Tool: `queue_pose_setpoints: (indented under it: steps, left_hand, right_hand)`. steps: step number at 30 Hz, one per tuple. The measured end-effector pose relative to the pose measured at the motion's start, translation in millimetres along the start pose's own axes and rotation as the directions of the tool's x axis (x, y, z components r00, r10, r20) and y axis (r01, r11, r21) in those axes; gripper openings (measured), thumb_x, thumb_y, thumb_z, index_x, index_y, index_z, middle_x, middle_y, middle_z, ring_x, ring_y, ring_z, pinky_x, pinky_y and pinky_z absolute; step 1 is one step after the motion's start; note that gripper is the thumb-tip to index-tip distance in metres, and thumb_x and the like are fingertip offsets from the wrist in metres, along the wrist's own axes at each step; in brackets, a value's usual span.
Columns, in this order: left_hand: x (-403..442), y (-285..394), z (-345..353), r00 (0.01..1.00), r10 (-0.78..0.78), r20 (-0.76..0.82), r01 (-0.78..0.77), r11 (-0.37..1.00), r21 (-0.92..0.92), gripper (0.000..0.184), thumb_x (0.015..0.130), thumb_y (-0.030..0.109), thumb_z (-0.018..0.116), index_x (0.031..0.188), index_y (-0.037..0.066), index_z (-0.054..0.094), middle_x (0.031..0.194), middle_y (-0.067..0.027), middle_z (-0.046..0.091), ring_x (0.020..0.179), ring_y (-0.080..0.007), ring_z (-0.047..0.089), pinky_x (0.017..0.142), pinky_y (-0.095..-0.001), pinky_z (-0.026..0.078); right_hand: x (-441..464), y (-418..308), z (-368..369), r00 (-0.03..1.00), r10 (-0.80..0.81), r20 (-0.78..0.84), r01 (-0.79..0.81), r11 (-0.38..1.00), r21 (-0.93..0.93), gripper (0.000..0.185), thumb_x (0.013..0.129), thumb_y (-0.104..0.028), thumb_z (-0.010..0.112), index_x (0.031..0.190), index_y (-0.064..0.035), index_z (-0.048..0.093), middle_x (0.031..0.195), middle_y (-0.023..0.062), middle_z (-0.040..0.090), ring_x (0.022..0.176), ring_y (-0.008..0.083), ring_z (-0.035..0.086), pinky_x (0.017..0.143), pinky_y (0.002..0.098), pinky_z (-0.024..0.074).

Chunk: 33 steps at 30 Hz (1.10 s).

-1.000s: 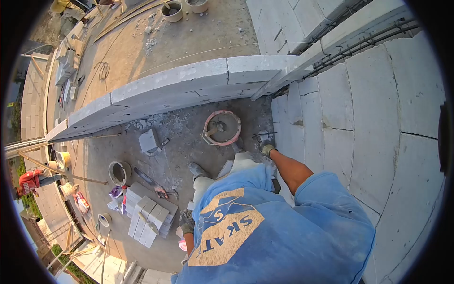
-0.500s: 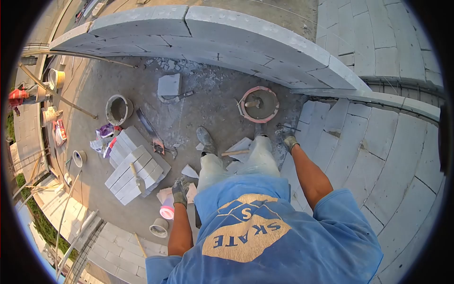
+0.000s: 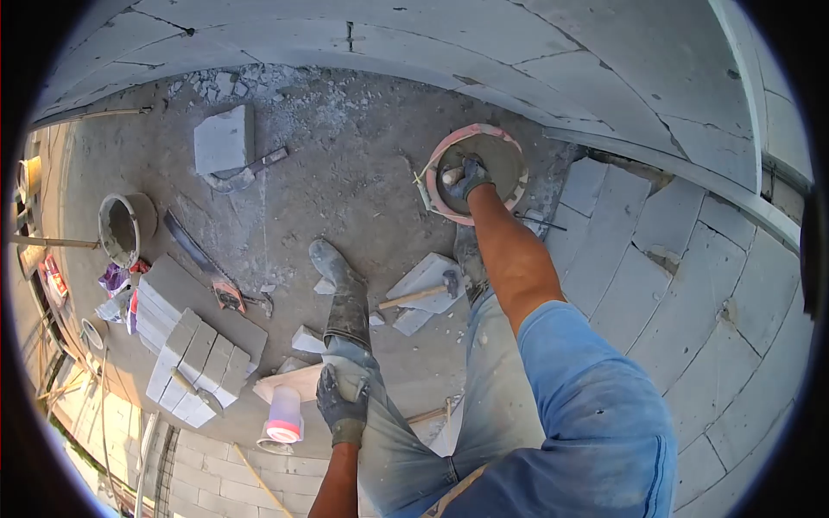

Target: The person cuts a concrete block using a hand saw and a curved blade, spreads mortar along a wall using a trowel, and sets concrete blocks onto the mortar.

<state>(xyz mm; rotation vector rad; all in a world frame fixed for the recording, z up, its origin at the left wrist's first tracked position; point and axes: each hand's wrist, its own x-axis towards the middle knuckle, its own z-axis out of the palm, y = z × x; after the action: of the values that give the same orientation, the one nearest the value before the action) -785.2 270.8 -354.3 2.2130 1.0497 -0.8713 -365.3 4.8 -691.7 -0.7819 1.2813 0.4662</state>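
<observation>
My right hand [image 3: 473, 177], in a dark work glove, reaches into a round pink-rimmed tub [image 3: 432, 194] of wet grey mortar [image 3: 505, 164]. Its fingers close around the pale handle of a tool [image 3: 452, 176]; the tool's working end is hidden. My left hand [image 3: 341, 404], also gloved, rests on my left knee with its fingers extended and nothing in it. A clear cup with a pink base [image 3: 285, 416] stands just beside it. Near the tub, a thin dark rod-like tool [image 3: 544, 223] lies at the edge of the blocks.
A hammer [image 3: 420, 296] lies on block offcuts between my boots. Left are stacked grey blocks [image 3: 194, 358], a handsaw [image 3: 203, 259], a bucket [image 3: 127, 227] and a single block [image 3: 224, 140]. A block wall [image 3: 414, 52] curves ahead; more blocks [image 3: 682, 285] cover the right side.
My right hand has moved from beside the rod-like tool into the tub and taken hold of the handle there. My left hand has come onto my knee. The view has leaned forward.
</observation>
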Motion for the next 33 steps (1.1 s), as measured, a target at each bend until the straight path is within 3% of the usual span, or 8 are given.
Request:
queue_pose_setpoints:
  steps: [2,3,4,6,8,9,11,33]
  left_hand:
    - [-9,6,10,1.000,-0.001,0.029,0.001,1.000,0.017,0.088,0.077,0.047,0.077,0.144,0.003,0.043,0.143,-0.0210,0.048,0.132,-0.0375,0.044,0.111,-0.0461,0.034]
    - [-11,12,15,1.000,0.023,0.019,-0.024,0.999,0.047,0.087,0.077,0.048,0.077,0.144,0.003,0.044,0.142,-0.0212,0.049,0.131,-0.0374,0.045,0.111,-0.0461,0.034]
    - [-9,14,19,0.999,0.050,-0.003,-0.050,0.996,0.077,0.087,0.076,0.049,0.077,0.143,0.002,0.045,0.141,-0.0214,0.050,0.131,-0.0374,0.046,0.110,-0.0461,0.034]
    - [-7,11,29,0.996,0.089,-0.027,-0.086,0.990,0.114,0.083,0.077,0.048,0.076,0.140,0.002,0.048,0.138,-0.0210,0.053,0.128,-0.0374,0.048,0.110,-0.0465,0.035]
    - [-7,13,29,0.998,0.064,-0.019,-0.062,0.994,0.089,0.082,0.077,0.050,0.075,0.138,0.001,0.051,0.135,-0.0205,0.056,0.127,-0.0369,0.049,0.109,-0.0471,0.035]
    - [-6,16,28,0.997,0.069,-0.023,-0.066,0.993,0.097,0.082,0.077,0.050,0.075,0.138,0.001,0.051,0.135,-0.0205,0.056,0.127,-0.0369,0.049,0.109,-0.0471,0.035]
    - [-3,21,26,0.999,0.049,0.000,-0.048,0.985,0.164,0.082,0.076,0.049,0.075,0.137,0.001,0.051,0.134,-0.0204,0.056,0.126,-0.0367,0.050,0.109,-0.0460,0.036]
    - [6,62,21,0.995,0.044,0.091,-0.071,0.943,0.324,0.083,0.079,0.055,0.070,0.139,0.002,0.050,0.139,-0.0218,0.053,0.131,-0.0368,0.048,0.110,-0.0443,0.037]
  right_hand:
    - [10,-11,-31,0.863,-0.293,0.411,0.395,-0.114,-0.911,0.040,0.088,-0.042,0.063,0.114,-0.0120,0.061,0.107,0.0131,0.064,0.100,0.0276,0.061,0.087,0.0409,0.0523]
    - [8,-27,-40,0.778,-0.108,0.619,0.284,-0.818,-0.500,0.034,0.089,-0.038,0.063,0.109,-0.0108,0.063,0.095,0.0138,0.068,0.087,0.0276,0.065,0.080,0.0396,0.0547]
    - [-10,-36,-55,0.955,-0.133,0.266,0.262,-0.048,-0.964,0.032,0.088,-0.035,0.064,0.108,-0.0100,0.064,0.097,0.0147,0.069,0.088,0.0288,0.067,0.078,0.0411,0.0543]
    - [-41,-56,-81,0.912,0.133,0.388,0.410,-0.275,-0.870,0.032,0.085,-0.027,0.067,0.111,-0.0081,0.066,0.105,0.0175,0.070,0.098,0.0319,0.067,0.084,0.0418,0.0537]
    - [-62,-67,-100,0.746,0.422,0.515,0.449,-0.890,0.079,0.035,0.083,-0.024,0.069,0.113,-0.0070,0.067,0.111,0.0194,0.069,0.107,0.0338,0.067,0.090,0.0410,0.0535]
    - [-98,-74,-98,0.848,0.047,0.528,0.239,-0.923,-0.300,0.030,0.084,-0.020,0.065,0.111,-0.0069,0.066,0.106,0.0197,0.070,0.101,0.0345,0.068,0.086,0.0435,0.0539]
    - [-124,-82,-88,0.864,-0.317,0.391,0.013,-0.763,-0.647,0.026,0.086,-0.017,0.061,0.109,-0.0068,0.065,0.100,0.0201,0.071,0.094,0.0353,0.069,0.082,0.0461,0.0544]
    - [-193,-114,-173,0.729,0.024,0.684,0.681,-0.132,-0.721,0.031,0.074,-0.029,0.078,0.096,-0.0084,0.069,0.090,0.0126,0.071,0.077,0.0301,0.064,0.075,0.0386,0.0507]
